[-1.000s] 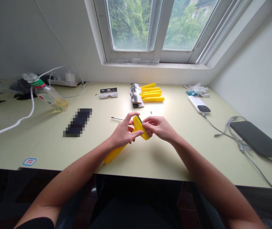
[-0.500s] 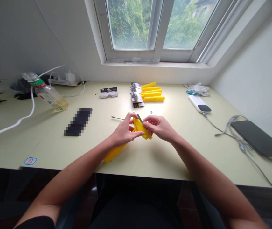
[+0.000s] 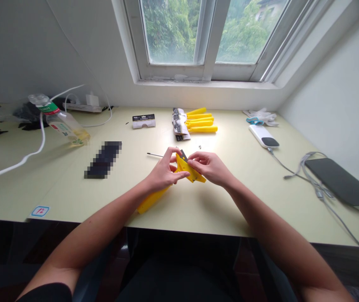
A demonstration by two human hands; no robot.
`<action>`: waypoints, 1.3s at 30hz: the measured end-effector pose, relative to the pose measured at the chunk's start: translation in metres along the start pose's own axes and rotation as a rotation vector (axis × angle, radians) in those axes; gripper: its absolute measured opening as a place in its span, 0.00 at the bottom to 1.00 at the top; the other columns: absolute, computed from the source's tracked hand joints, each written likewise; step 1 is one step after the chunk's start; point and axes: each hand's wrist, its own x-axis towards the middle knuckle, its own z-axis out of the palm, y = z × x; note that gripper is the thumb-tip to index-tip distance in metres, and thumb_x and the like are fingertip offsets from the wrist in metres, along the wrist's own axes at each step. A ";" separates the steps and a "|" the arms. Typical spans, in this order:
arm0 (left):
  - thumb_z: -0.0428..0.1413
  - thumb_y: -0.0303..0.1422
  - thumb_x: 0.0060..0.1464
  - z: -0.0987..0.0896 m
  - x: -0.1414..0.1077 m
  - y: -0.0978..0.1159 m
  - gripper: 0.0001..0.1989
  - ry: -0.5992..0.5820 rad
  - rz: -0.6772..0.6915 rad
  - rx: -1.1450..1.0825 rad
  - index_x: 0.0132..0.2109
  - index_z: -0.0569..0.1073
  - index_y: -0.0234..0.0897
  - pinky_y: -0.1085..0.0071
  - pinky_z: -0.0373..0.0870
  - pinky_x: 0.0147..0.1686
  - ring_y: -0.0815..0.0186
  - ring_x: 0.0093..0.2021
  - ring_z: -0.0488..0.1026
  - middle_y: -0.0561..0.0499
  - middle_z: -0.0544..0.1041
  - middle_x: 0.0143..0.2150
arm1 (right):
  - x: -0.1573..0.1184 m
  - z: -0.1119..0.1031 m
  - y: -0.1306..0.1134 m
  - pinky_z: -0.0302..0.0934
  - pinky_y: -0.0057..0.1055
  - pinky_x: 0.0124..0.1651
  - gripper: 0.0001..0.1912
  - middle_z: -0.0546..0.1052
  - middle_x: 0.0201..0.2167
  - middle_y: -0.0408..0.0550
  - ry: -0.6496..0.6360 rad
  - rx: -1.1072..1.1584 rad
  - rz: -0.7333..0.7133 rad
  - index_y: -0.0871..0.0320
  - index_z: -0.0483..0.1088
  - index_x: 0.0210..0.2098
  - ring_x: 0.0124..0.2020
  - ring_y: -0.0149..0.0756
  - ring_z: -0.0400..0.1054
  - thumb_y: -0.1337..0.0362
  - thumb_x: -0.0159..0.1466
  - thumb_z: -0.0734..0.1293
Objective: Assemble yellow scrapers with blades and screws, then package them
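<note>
left hand [image 3: 163, 165] closed around a yellow plastic scraper [image 3: 185, 165], curled over the wide head, with the handle running down past the palm toward the near desk edge. right hand [image 3: 210, 167] gripping the far side of the same head between thumb and bent fingers. a dark blade [image 3: 183, 155] showing at the top of the head. whole scraper up between the hands, above the pale green desk [image 3: 56, 197], tilted.

just beyond the scraper, a thin screwdriver [image 3: 154, 155] lying on the desk, and a few tiny screws [image 3: 200, 147]. farther beyond the scraper, a row of yellow handles [image 3: 202, 123] beside a printed packaging card [image 3: 179, 123]. left of the scraper, a pixelated dark rectangle [image 3: 103, 159], too blurred to name, and well past it a plastic bottle [image 3: 62, 121]. right of the scraper, a white power bank [image 3: 263, 136], teal-handled scissors [image 3: 254, 121], white gloves [image 3: 261, 115], and a dark tablet [image 3: 341, 182] tangled with grey cables [image 3: 311, 180].
</note>
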 end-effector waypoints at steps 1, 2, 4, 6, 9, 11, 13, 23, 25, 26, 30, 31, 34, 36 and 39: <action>0.65 0.38 0.52 0.000 0.000 0.000 0.27 0.005 -0.003 -0.013 0.50 0.56 0.45 0.79 0.66 0.19 0.74 0.24 0.72 0.50 0.73 0.47 | 0.000 0.000 0.000 0.61 0.26 0.27 0.10 0.75 0.27 0.45 0.004 -0.013 -0.003 0.60 0.75 0.33 0.26 0.31 0.68 0.59 0.63 0.66; 0.65 0.38 0.52 0.001 0.000 0.000 0.28 0.011 -0.009 -0.026 0.52 0.56 0.46 0.79 0.66 0.19 0.74 0.24 0.72 0.49 0.74 0.47 | 0.000 0.001 -0.001 0.61 0.26 0.27 0.10 0.76 0.27 0.45 0.008 -0.026 -0.007 0.59 0.75 0.32 0.27 0.31 0.68 0.59 0.63 0.66; 0.64 0.39 0.53 0.001 0.000 0.000 0.31 0.029 -0.023 -0.042 0.57 0.55 0.47 0.78 0.66 0.18 0.74 0.23 0.72 0.49 0.75 0.46 | 0.000 0.001 -0.001 0.61 0.27 0.28 0.10 0.76 0.27 0.45 0.018 -0.053 -0.013 0.59 0.74 0.31 0.27 0.31 0.68 0.59 0.63 0.65; 0.64 0.40 0.53 0.002 0.000 -0.001 0.33 0.045 -0.036 -0.049 0.60 0.55 0.47 0.78 0.66 0.18 0.73 0.22 0.72 0.48 0.75 0.45 | 0.000 0.001 -0.002 0.61 0.27 0.28 0.10 0.76 0.27 0.45 0.027 -0.072 -0.006 0.59 0.74 0.31 0.27 0.32 0.68 0.59 0.63 0.65; 0.63 0.40 0.54 0.001 0.001 -0.004 0.33 0.054 -0.039 -0.053 0.61 0.57 0.44 0.76 0.67 0.18 0.72 0.23 0.73 0.45 0.75 0.47 | -0.001 0.000 -0.004 0.61 0.27 0.27 0.10 0.77 0.27 0.46 0.024 -0.074 0.032 0.59 0.75 0.32 0.27 0.32 0.69 0.59 0.62 0.66; 0.63 0.41 0.54 0.001 0.002 -0.006 0.29 0.044 -0.030 -0.049 0.58 0.62 0.39 0.76 0.68 0.18 0.71 0.24 0.73 0.44 0.75 0.47 | -0.001 -0.001 -0.005 0.60 0.27 0.27 0.10 0.76 0.27 0.46 0.009 -0.064 0.053 0.59 0.75 0.32 0.27 0.32 0.69 0.59 0.61 0.66; 0.63 0.41 0.54 0.001 0.003 -0.007 0.25 0.030 -0.020 -0.041 0.53 0.65 0.36 0.76 0.68 0.18 0.71 0.25 0.74 0.44 0.75 0.46 | 0.000 -0.002 -0.006 0.60 0.27 0.27 0.10 0.76 0.26 0.45 -0.002 -0.055 0.065 0.60 0.75 0.31 0.26 0.32 0.68 0.60 0.61 0.67; 0.64 0.43 0.52 0.002 0.001 -0.003 0.25 0.009 -0.065 -0.027 0.49 0.63 0.38 0.76 0.68 0.18 0.68 0.25 0.74 0.49 0.76 0.38 | 0.000 -0.005 -0.004 0.58 0.27 0.27 0.10 0.76 0.27 0.45 -0.015 -0.116 0.029 0.59 0.75 0.30 0.25 0.30 0.66 0.60 0.61 0.66; 0.64 0.44 0.51 0.002 0.002 -0.003 0.25 0.011 -0.066 -0.043 0.49 0.64 0.37 0.76 0.68 0.18 0.68 0.25 0.75 0.48 0.76 0.37 | -0.001 -0.005 -0.004 0.57 0.27 0.26 0.10 0.76 0.27 0.45 -0.008 -0.136 0.021 0.59 0.74 0.30 0.25 0.30 0.66 0.59 0.61 0.66; 0.65 0.44 0.51 0.002 0.002 -0.003 0.24 0.015 -0.067 -0.050 0.48 0.65 0.36 0.76 0.68 0.19 0.68 0.25 0.75 0.48 0.76 0.37 | -0.001 -0.005 -0.004 0.57 0.27 0.25 0.10 0.76 0.27 0.45 -0.003 -0.144 0.016 0.59 0.74 0.29 0.25 0.30 0.66 0.59 0.61 0.65; 0.64 0.44 0.52 0.002 0.003 -0.003 0.21 0.013 -0.076 -0.075 0.43 0.67 0.34 0.75 0.68 0.19 0.70 0.24 0.73 0.50 0.75 0.34 | -0.002 -0.005 -0.003 0.57 0.27 0.25 0.10 0.76 0.27 0.45 0.014 -0.168 0.005 0.58 0.73 0.29 0.25 0.30 0.66 0.59 0.62 0.65; 0.64 0.44 0.52 0.002 0.003 -0.002 0.20 0.009 -0.077 -0.083 0.43 0.67 0.34 0.75 0.68 0.19 0.70 0.24 0.72 0.50 0.75 0.33 | -0.002 -0.005 -0.003 0.58 0.27 0.26 0.10 0.76 0.27 0.45 0.012 -0.174 0.004 0.58 0.73 0.29 0.25 0.30 0.67 0.60 0.62 0.65; 0.62 0.42 0.55 0.001 0.003 -0.002 0.18 -0.007 -0.076 -0.108 0.43 0.67 0.34 0.74 0.69 0.20 0.70 0.24 0.72 0.51 0.74 0.32 | -0.002 -0.006 -0.004 0.59 0.27 0.28 0.10 0.77 0.26 0.45 0.007 -0.177 0.005 0.58 0.74 0.29 0.26 0.31 0.68 0.60 0.62 0.65; 0.61 0.42 0.56 0.000 0.002 -0.001 0.18 -0.027 -0.074 -0.117 0.45 0.67 0.34 0.74 0.69 0.21 0.71 0.23 0.71 0.51 0.74 0.31 | -0.002 -0.006 -0.006 0.59 0.28 0.28 0.11 0.76 0.26 0.45 0.007 -0.161 0.012 0.59 0.74 0.29 0.26 0.31 0.68 0.60 0.62 0.65; 0.61 0.42 0.56 -0.001 0.001 -0.001 0.23 -0.052 -0.072 -0.127 0.53 0.66 0.34 0.74 0.69 0.21 0.71 0.23 0.71 0.51 0.74 0.32 | -0.002 -0.007 -0.006 0.59 0.28 0.27 0.11 0.75 0.24 0.45 -0.025 -0.098 0.037 0.59 0.74 0.29 0.24 0.31 0.67 0.59 0.62 0.65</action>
